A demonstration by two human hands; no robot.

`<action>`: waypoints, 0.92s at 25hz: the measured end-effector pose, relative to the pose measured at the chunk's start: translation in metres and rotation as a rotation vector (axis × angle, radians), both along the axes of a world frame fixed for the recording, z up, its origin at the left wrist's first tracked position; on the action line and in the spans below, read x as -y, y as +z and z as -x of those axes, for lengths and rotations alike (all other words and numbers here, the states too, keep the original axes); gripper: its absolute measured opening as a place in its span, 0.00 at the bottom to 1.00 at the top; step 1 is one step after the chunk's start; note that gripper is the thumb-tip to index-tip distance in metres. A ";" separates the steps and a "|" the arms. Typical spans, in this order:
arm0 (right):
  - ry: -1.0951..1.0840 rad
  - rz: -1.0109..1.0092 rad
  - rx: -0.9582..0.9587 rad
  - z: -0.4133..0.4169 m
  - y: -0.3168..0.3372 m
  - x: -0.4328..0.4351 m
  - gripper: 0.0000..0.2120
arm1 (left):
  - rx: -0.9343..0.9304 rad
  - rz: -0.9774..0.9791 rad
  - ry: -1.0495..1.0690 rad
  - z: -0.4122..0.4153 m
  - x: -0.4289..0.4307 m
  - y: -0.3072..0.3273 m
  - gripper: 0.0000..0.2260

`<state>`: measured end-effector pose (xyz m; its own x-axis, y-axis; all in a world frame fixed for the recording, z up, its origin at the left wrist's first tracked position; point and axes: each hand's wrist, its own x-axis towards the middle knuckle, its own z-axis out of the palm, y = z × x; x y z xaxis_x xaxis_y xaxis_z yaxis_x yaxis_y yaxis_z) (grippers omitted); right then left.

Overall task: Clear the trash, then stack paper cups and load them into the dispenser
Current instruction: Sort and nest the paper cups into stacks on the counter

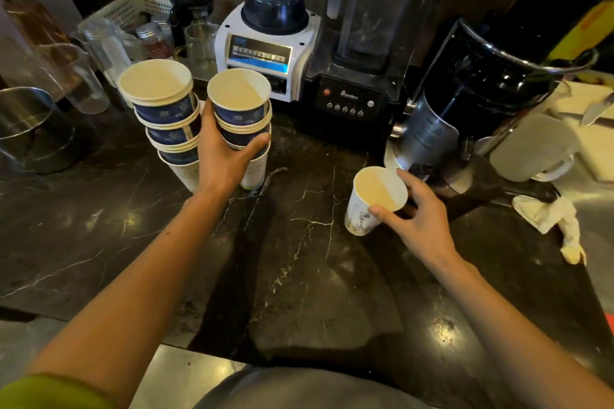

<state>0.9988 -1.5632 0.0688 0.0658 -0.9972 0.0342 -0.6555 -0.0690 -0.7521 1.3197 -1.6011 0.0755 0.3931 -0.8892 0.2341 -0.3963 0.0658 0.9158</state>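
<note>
Two stacks of blue-and-white paper cups stand upright on the dark marble counter [282, 259]. My left hand [222, 156] wraps around the right stack [241, 100], thumb on its right side. The left stack [159, 93] stands just beside it, touching the back of that hand. A single white paper cup [373, 199], tilted slightly, sits right of centre; my right hand [418, 212] pinches its rim between thumb and fingers. No dispenser is in sight.
Behind the cups stand a white blender [265, 40] and a black blender [355, 70]; a black grinder [475, 93] sits to the right. A crumpled white cloth [548, 216] lies at right. Glass jugs [96, 53], a basket and a steel pot [26, 123] crowd the left.
</note>
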 end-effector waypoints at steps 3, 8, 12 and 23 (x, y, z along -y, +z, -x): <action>-0.001 -0.076 -0.071 0.001 -0.008 -0.008 0.46 | -0.005 -0.010 0.014 -0.004 0.004 -0.008 0.45; 0.013 -0.110 -0.120 0.005 -0.016 -0.012 0.41 | 0.008 -0.095 -0.016 -0.005 0.009 -0.017 0.46; 0.046 -0.130 -0.139 0.002 -0.011 -0.007 0.45 | 0.042 -0.139 0.008 -0.007 0.007 -0.023 0.40; 0.319 0.074 0.033 -0.064 0.060 0.016 0.45 | 0.007 -0.137 -0.289 0.034 -0.038 -0.018 0.42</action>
